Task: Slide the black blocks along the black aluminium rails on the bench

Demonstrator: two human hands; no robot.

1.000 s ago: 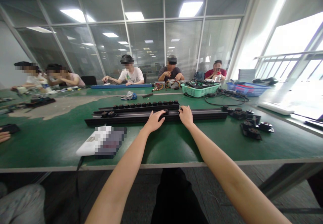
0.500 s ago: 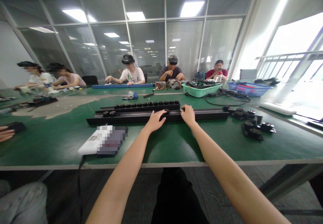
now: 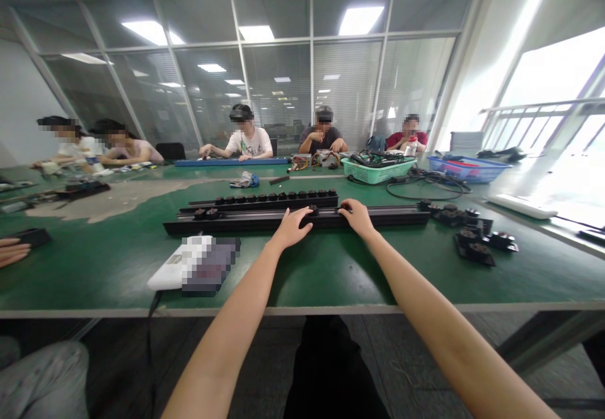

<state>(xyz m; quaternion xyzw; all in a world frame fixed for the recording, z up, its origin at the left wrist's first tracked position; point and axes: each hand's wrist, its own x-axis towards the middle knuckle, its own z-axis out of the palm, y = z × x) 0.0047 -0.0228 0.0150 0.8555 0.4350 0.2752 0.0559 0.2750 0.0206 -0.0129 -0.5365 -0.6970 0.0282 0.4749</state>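
Two long black rails lie across the green table (image 3: 113,261). The near rail (image 3: 246,221) carries a few small black round parts; the far rail (image 3: 265,202) holds a row of several. My left hand (image 3: 292,227) rests on the near rail, fingers closed around a small black part (image 3: 312,209). Just to its right, my right hand (image 3: 358,216) lies on the same rail with fingers curled over another black part (image 3: 343,207).
Loose black parts (image 3: 472,239) lie at the right. A white box (image 3: 176,269) sits near the front edge. A green basket (image 3: 375,169), a blue tray (image 3: 466,168) and cables (image 3: 425,183) stand behind. Several people sit along the far side; another person's hand (image 3: 12,252) is at the left.
My right hand has slid a little to the right along the near rail. My left hand has stayed in place. The camera has tilted slightly.
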